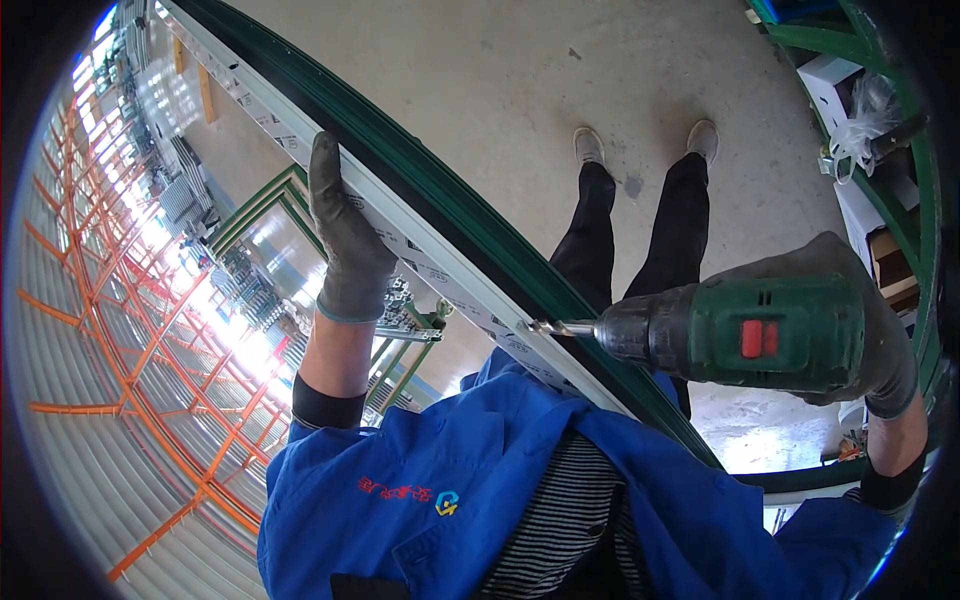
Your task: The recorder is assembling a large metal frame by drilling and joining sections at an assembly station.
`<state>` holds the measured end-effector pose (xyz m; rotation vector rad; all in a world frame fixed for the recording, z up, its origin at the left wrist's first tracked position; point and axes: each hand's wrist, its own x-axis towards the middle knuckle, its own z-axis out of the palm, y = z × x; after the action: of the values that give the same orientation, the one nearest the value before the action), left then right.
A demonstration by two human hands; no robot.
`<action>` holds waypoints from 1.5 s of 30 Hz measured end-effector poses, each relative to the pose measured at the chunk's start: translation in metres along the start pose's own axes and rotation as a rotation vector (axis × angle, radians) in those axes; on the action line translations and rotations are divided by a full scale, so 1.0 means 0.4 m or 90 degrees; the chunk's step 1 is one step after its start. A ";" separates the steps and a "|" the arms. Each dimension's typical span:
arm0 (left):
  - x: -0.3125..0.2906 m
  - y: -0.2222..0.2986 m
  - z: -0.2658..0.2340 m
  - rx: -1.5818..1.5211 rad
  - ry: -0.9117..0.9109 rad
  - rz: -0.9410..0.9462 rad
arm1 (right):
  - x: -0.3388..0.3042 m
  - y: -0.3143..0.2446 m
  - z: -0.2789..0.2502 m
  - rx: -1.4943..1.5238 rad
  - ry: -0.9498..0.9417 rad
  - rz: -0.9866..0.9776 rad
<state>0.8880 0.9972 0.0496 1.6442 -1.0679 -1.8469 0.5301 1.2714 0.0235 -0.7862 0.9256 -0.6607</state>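
Observation:
A long frame profile [440, 215], dark green on one side and white with printed film on the other, runs slantwise across the view from upper left to lower right. My left hand [345, 235], in a grey work glove, grips its white edge. My right hand [885, 335], also gloved, holds a green and black power drill [780, 335] with a red switch. The drill's handle and most of my right fingers are hidden behind its body. Its drill bit [567, 327] points left, with the tip at the profile's white edge; whether it has entered the material I cannot tell.
At the right stands a green metal rack [885, 205] with boxes and clear plastic wrapping [857, 135]. Green frames [265, 210] and stacked metal parts lie to the left. My shoes [588, 146] are on the concrete floor [490, 70], beyond the profile.

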 end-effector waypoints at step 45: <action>-0.012 0.003 0.049 0.024 0.044 0.045 | 0.021 0.098 -0.022 -0.229 0.087 -0.220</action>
<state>0.8698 1.0051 0.0534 1.6572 -1.1220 -1.7235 0.5324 1.2837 -0.0156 -1.2525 1.0597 -0.8695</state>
